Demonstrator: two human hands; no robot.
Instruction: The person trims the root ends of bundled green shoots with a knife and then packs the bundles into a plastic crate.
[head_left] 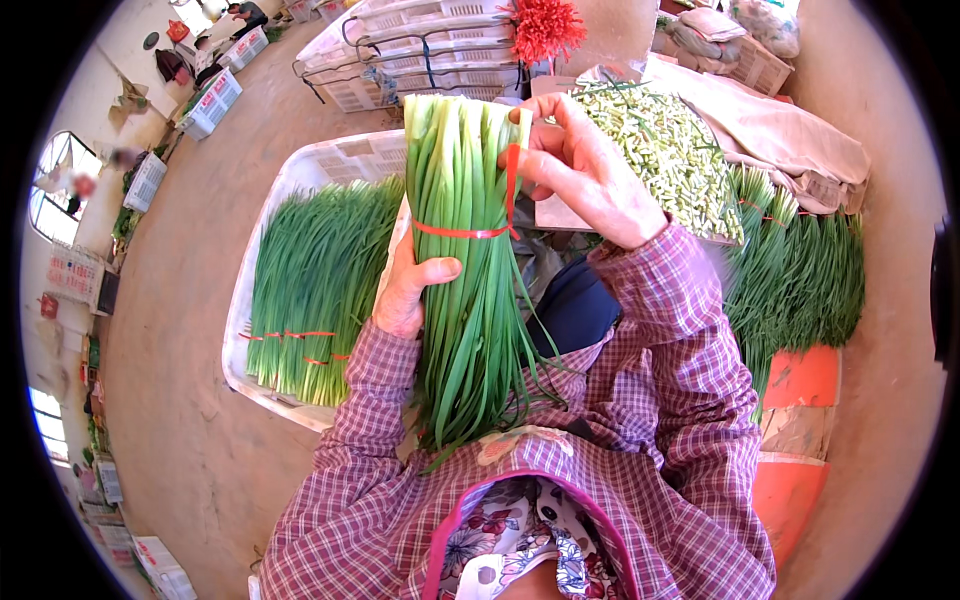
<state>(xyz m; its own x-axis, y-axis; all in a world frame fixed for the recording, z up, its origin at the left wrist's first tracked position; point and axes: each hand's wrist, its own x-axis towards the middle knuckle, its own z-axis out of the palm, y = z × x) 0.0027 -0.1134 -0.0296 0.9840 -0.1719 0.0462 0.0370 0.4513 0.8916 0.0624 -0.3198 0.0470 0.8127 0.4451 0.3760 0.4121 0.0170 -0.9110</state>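
A thick bunch of garlic chives stands in front of me, pale cut ends up and green leaves hanging toward my lap. Around its middle runs a red tie, whose loose end rises along the right side. My left hand wraps the bunch from the left, thumb across the front just below the tie. At the upper right of the bunch, my right hand has thumb and index finger bent in against the stalks, at the tie's raised end. Its fingertips are partly hidden.
A white crate of tied chive bunches is at the left. Cut pale stalk pieces are heaped beyond my right hand, with more chives at the right. Stacked crates with red strands stand ahead. People sit far left.
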